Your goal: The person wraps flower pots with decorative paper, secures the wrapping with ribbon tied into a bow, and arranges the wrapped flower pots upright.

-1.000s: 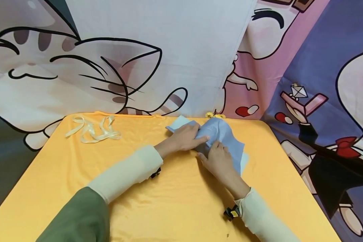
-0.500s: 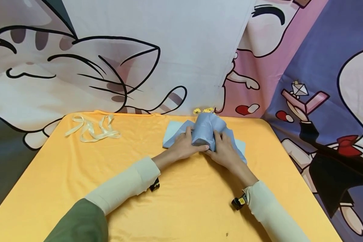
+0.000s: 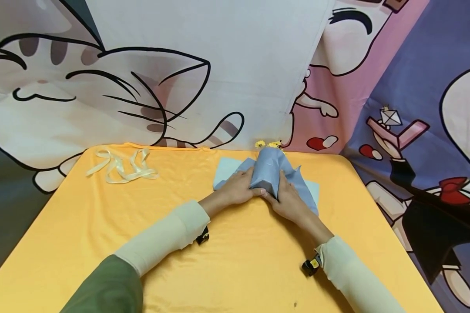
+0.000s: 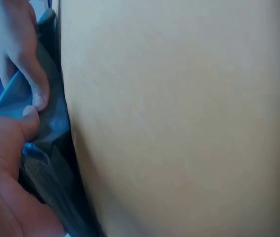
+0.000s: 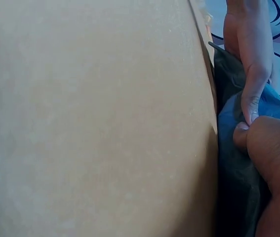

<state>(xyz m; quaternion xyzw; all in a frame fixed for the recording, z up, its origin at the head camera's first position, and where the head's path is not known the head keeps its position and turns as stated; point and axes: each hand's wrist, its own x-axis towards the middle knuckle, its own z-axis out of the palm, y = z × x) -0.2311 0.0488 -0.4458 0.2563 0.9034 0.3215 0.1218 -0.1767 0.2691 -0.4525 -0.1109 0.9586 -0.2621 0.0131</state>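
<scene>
A sheet of blue wrapping paper point(image 3: 267, 167) is rolled into a rounded bundle at the far middle of the table, its loose sides spreading left and right. Yellow flowers point(image 3: 275, 144) peek out past its far end. Under it, corners of a paler blue sheet point(image 3: 224, 167) stick out on both sides. My left hand point(image 3: 236, 188) grips the roll from the left, and my right hand point(image 3: 291, 202) grips it from the right. Both thumbs meet at the near end, pressing on the blue paper point(image 4: 56, 123). Whatever the paper covers inside is hidden.
A tangled cream ribbon point(image 3: 121, 171) lies at the table's far left. Yellow cloth point(image 3: 203, 278) covers the table. Behind it and along the right hang printed cartoon curtains point(image 3: 250, 65).
The paper has gone from a looser, slanting fold to a rounded roll pointing away from me. My right hand shifted onto its right side, and both thumbs came together at the near end.
</scene>
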